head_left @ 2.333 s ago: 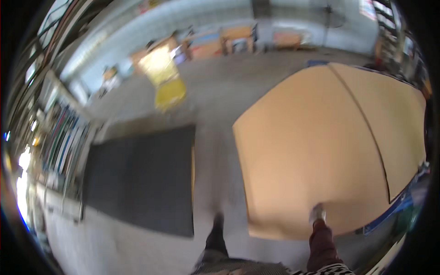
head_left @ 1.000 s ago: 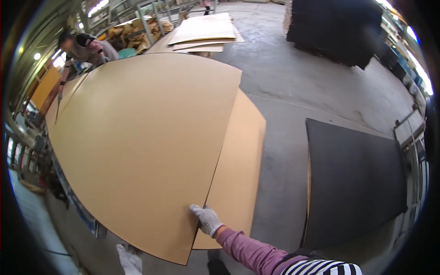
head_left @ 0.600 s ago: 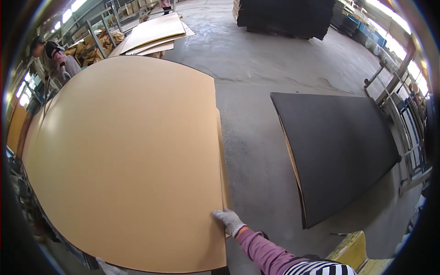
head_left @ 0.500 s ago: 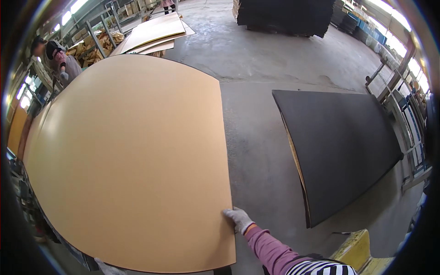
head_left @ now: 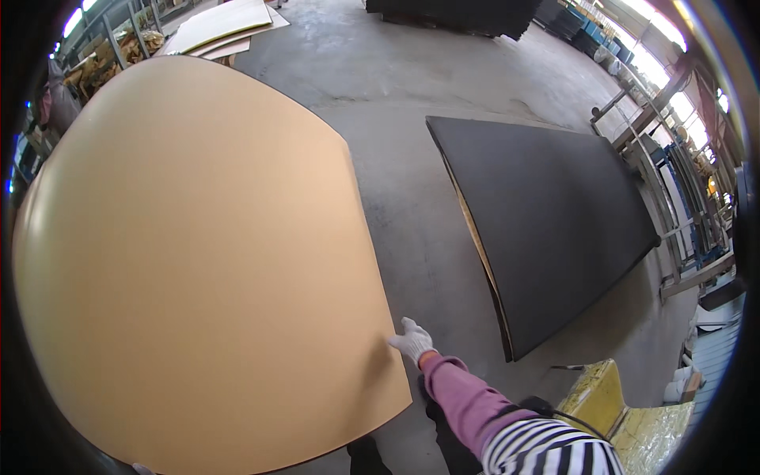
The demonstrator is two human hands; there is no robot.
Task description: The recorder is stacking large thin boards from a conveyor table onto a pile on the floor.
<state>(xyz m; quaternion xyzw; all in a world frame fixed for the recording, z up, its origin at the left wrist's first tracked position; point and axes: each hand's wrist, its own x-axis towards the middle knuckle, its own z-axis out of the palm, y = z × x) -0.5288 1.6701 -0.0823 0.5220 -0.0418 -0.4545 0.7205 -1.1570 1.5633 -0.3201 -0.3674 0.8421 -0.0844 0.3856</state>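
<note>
Sheet (head_left: pixel 214 261), tan and broad, spreads across the left; the gloved right hand (head_left: pixel 413 342) is half open, thumb at the sheet's right edge, no firm hold evident; the left hand (head_left: pixel 142 469) barely shows at the near edge, its hold impossible to tell; so wide a sheet is probably best guided evenly with both hands.
</note>
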